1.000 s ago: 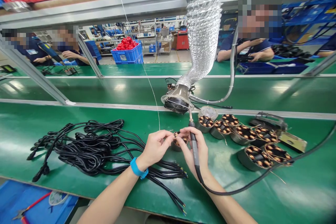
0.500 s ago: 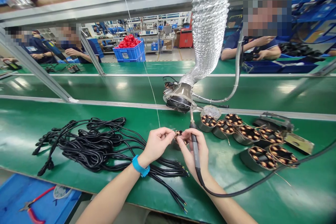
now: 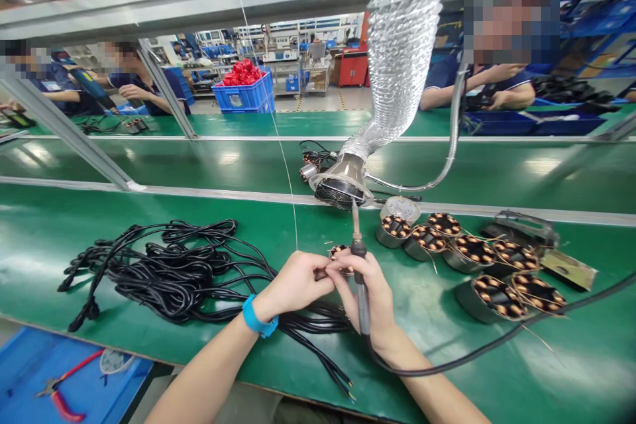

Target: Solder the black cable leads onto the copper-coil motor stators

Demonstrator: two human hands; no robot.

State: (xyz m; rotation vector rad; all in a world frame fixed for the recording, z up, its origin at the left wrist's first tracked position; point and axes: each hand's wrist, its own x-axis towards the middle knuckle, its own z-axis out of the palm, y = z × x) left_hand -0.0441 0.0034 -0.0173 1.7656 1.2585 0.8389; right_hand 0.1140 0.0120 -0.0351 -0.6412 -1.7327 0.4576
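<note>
While the green worktop (image 3: 586,358) fills most of the lower view, the silver duct (image 3: 405,59) hangs down toward twelve o'clock from the hands, ending in a black fan hood (image 3: 340,191). Black cables (image 3: 169,278) lie heaped at nine o'clock, their trailing ends passing under the left wrist and fanning out toward six. Seven wound cores (image 3: 470,252) stand clustered around two and three o'clock, several with loose wires sticking out.

Between these, both hands have just shifted. The left hand (image 3: 301,281) sits a little nearer the person than half a second ago, and its fingers now meet those of the right hand (image 3: 375,298) on the six o'clock side of the small core (image 3: 340,252), which stands on the worktop just beyond the fingertips. More of that core's copper top shows than before. The left fingers are narrow and bunched; whether they grip a wire or anything else, I cannot tell. The right fingers hold the soldering iron (image 3: 363,298), now more upright, its tip pointing to twelve o'clock, near the hood and apart from the core.

So the handwork seems to have moved from the core's upper edge to its near side, done by the fingertips alone, with the soldering iron merely carried along. Thin strands rise at the core's top, too fine to trace.
</note>
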